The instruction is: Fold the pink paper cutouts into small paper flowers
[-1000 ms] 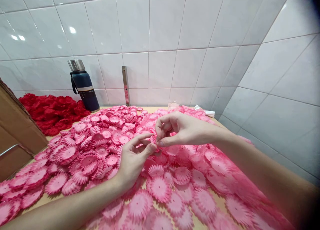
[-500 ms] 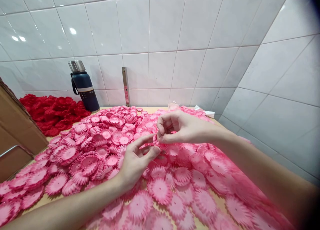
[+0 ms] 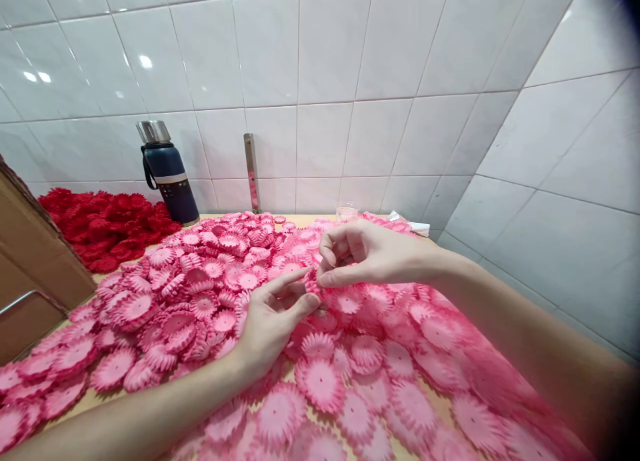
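Both my hands meet over a table covered in several pink paper flower discs point(image 3: 320, 384). My left hand point(image 3: 270, 324) pinches a small pink flower piece point(image 3: 311, 284) between its forefinger and thumb, the other fingers curled. My right hand point(image 3: 367, 254) pinches the same piece from the right with thumb and forefinger, the remaining fingers bent above it. The piece is mostly hidden by the fingertips and hangs just above the pile.
A heap of red flower discs point(image 3: 103, 224) lies at the back left beside a dark blue flask point(image 3: 167, 174) with a steel cap. A brown cardboard box point(image 3: 35, 267) stands at the left edge. White tiled walls close off the back and right.
My right hand has risen slightly and drifted right; my left forefinger has lifted with it. Both keep pinching the same small pink piece.
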A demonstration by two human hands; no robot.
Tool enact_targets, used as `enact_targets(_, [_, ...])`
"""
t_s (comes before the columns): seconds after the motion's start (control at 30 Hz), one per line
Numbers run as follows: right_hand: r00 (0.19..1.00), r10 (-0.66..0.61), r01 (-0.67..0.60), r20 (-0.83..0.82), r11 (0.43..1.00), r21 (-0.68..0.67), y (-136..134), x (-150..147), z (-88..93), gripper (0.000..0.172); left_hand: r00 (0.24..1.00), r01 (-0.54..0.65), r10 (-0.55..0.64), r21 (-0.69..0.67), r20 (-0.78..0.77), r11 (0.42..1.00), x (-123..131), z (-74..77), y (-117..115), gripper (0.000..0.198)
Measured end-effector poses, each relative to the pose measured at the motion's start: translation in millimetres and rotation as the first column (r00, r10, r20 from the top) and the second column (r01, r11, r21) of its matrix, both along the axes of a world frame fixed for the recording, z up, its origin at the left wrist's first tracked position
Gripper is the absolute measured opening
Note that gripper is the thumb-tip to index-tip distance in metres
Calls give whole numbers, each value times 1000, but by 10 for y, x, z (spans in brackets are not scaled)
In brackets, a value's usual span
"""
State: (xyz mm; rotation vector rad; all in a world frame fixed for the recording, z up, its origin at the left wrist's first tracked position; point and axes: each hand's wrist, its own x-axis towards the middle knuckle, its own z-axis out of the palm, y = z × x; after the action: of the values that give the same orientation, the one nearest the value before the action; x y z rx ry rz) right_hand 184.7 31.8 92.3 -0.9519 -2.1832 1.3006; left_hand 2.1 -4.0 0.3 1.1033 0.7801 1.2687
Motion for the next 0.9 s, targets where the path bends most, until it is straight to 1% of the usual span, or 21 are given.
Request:
enact_targets(0.1, [1000, 20, -20, -23, 999, -35, -3, 8, 6, 28, 1000, -9, 9, -8, -3, 1000, -1, 9, 0, 43])
enact_targets(0.2, [1000, 18, -19, -22, 998, -59, -6, 1, 5, 29, 1000, -6, 6, -4, -4, 1000, -3, 7, -3, 43])
enact_targets(0.63, [1000, 31, -31, 3, 999, -9, 1, -10, -24, 24, 1000, -15, 15, -9, -21, 1000, 4, 15, -8, 44])
enact_targets(0.9, [999, 38, -38, 5, 999, -20, -24, -8, 14, 27, 1000, -10, 9, -13, -22, 1000, -1, 18, -15, 44])
